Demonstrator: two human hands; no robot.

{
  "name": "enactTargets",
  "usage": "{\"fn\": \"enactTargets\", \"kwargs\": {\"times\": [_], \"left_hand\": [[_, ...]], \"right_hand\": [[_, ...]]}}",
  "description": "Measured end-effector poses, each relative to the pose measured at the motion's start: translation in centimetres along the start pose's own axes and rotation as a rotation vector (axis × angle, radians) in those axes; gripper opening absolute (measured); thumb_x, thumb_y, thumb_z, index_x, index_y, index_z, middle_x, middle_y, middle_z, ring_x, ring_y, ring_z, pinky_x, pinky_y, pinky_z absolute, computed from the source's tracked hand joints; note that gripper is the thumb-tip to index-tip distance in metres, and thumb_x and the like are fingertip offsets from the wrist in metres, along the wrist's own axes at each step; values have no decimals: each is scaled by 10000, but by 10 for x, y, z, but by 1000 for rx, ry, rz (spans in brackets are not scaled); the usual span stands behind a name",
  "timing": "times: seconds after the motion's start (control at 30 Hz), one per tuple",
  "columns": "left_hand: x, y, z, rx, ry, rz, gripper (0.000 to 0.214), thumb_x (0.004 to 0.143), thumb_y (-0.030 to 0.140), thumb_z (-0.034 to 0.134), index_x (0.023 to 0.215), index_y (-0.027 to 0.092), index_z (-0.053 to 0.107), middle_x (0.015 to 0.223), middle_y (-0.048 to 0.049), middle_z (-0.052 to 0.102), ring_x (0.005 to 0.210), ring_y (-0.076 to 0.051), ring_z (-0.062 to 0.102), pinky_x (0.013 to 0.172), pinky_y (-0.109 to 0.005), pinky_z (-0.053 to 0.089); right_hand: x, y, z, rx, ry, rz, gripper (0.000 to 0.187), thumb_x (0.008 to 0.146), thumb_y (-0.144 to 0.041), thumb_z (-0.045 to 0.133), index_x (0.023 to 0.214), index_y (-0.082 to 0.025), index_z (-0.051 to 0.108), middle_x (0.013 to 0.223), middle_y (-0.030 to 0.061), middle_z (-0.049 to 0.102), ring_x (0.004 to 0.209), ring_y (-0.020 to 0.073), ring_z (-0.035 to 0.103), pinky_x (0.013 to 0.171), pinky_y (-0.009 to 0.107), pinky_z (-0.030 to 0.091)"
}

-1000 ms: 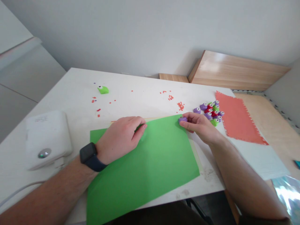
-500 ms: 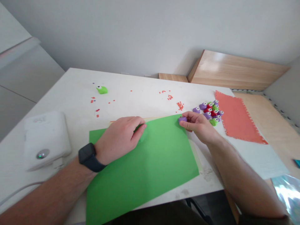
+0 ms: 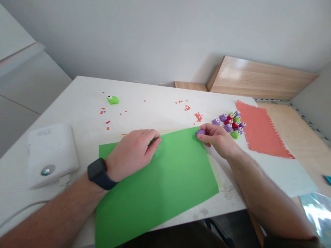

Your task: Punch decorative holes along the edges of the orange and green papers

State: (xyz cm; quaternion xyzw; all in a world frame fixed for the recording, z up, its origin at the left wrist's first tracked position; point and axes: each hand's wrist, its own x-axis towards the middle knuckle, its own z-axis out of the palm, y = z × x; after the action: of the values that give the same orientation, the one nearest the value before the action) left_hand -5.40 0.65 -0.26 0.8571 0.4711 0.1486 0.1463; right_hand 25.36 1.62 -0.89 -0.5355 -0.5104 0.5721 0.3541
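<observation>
My right hand (image 3: 216,136) pinches a small purple craft punch (image 3: 200,132) between thumb and fingers. The punch sits at the upper right corner of a large green paper sheet (image 3: 176,179). Over the sheet's upper edge, left of the middle, lies my left hand (image 3: 134,148). Its thumb and forefinger are closed on the green paper, and the other fingers are tucked out of sight. Just right of the right hand stands a cluster of purple, red and green craft punches (image 3: 229,122) with eye-like buttons.
Red paper bits (image 3: 198,117) are scattered on the white table (image 3: 155,117). A lone green punch (image 3: 113,100) sits at the back left. A white device (image 3: 51,151) with a cable stands at the left. Red paper with notched edges (image 3: 263,131) lies at the right.
</observation>
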Motion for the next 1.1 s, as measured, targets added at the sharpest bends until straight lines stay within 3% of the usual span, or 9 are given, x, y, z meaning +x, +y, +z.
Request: {"fn": "enactTargets", "kwargs": {"times": [0.37, 0.67, 1.1], "left_hand": [[1, -1, 2, 1, 0, 0, 240, 1054, 331, 444, 986, 207, 638, 923, -45, 699, 876, -239, 641, 810, -379, 449], [0, -1, 0, -7, -1, -8, 241, 1057, 338, 438, 991, 213, 634, 912, -37, 692, 851, -228, 631, 796, -365, 436], [0, -2, -2, -15, -7, -53, 241, 1061, 364, 430, 1006, 231, 624, 929, -33, 700, 856, -228, 639, 785, -371, 449]], "right_hand": [[4, 5, 0, -4, 22, -17, 293, 761, -379, 849, 863, -179, 660, 691, -39, 550, 540, 89, 414, 505, 277, 265], [2, 10, -11, 81, -59, -71, 291, 834, -397, 818, 990, -192, 683, 710, -40, 522, 512, 85, 404, 488, 278, 236], [-1, 0, -14, 86, 41, -68, 272, 848, -410, 780, 990, -189, 709, 820, 21, 619, 584, 114, 444, 507, 283, 280]]}}
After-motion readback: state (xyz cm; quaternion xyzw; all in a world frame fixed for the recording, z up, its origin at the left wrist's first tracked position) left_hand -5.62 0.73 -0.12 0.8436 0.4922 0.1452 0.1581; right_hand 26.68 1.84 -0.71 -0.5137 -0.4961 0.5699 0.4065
